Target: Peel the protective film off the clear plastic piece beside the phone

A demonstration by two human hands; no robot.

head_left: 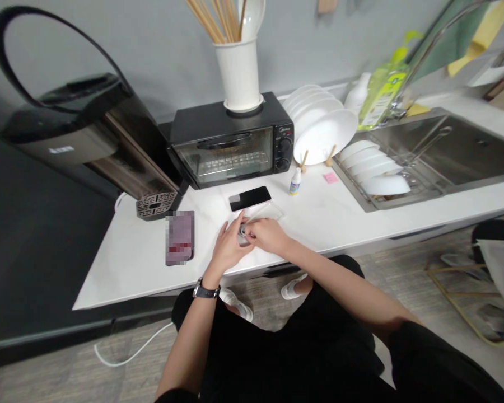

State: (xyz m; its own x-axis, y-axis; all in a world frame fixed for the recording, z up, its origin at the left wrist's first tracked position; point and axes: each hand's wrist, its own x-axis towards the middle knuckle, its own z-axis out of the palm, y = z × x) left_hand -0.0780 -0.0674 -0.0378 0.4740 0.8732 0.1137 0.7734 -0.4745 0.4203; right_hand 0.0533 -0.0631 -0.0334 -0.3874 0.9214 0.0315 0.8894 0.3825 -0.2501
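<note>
My left hand (227, 245) and my right hand (267, 234) meet over the white counter (126, 263), both pinched on a small grey object (243, 235) that I cannot name. Just behind them lies a clear plastic case (269, 211), and beyond it a black phone (249, 198) lies face up. A watch (205, 290) is on my left wrist. A small white dropper bottle (294, 182) stands to the right of the phone.
A black toaster oven (229, 145) carries a white utensil holder (238, 73). A black appliance (109, 140) stands at the left. White plates (323, 126), a sink (445, 151) with bowls (376, 168), a pink note (330, 177) and a blurred-out item (180, 237) are nearby.
</note>
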